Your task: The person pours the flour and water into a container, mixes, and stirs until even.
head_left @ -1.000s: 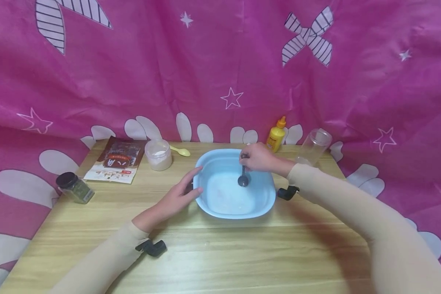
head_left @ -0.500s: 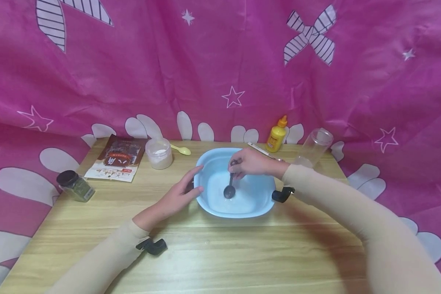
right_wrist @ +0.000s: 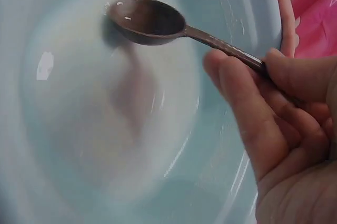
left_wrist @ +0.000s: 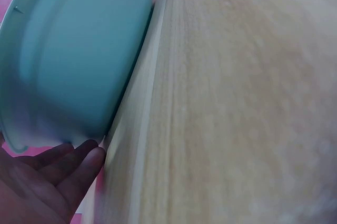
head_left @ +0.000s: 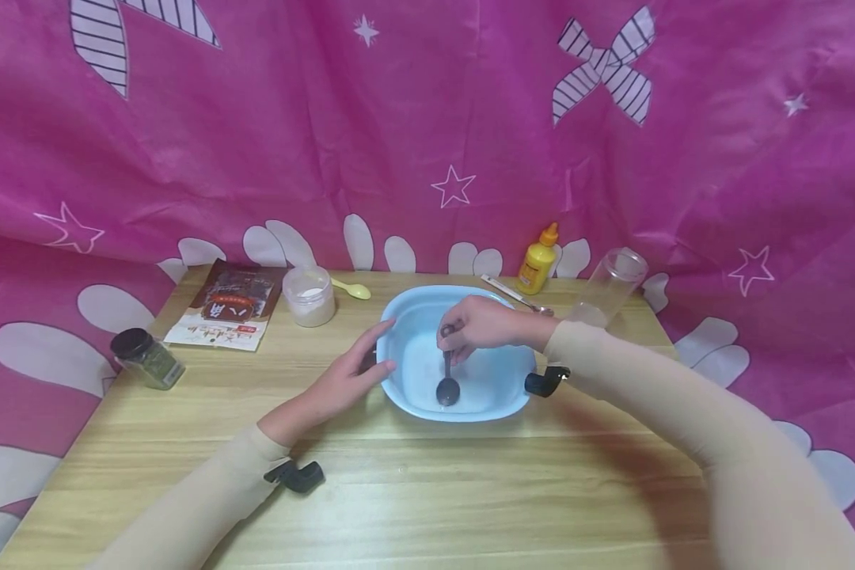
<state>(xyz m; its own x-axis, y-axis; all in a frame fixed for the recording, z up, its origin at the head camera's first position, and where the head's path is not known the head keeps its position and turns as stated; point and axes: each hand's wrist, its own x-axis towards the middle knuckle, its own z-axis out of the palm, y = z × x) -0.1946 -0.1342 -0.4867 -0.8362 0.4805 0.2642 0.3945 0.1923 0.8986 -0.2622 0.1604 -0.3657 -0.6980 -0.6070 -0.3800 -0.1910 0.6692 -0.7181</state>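
Observation:
A light blue plastic basin (head_left: 399, 396) with cloudy, whitish liquid in it stands on the table. My left hand (head_left: 345, 380) holds its left side, with thumb and a finger at the rim. Other fingers (left_wrist: 79, 174) lie against the outer wall in the left wrist view. My right hand (head_left: 480, 324) reaches over the basin and pinches the handle of a dark brown spoon (right_wrist: 150, 21). Its bowl points down toward the near side of the basin, at the liquid's surface. In the right wrist view the spoon's bowl faces partly up; whether it carries liquid is hard to tell.
Left on the table (head_left: 399, 499) are a black-lidded spice jar (head_left: 148, 360), a brown-and-white packet (head_left: 228, 309), a tub of white powder (head_left: 309, 297) and a yellow spoon (head_left: 352, 290). Behind the basin lie a slim white-handled utensil (head_left: 513, 293), a yellow bottle (head_left: 537, 263) and a clear container (head_left: 609, 286).
My right hand has moved the spoon left and toward the basin's near side, lowering the bowl. The slim utensil behind has come into view. My left hand stays at the rim.

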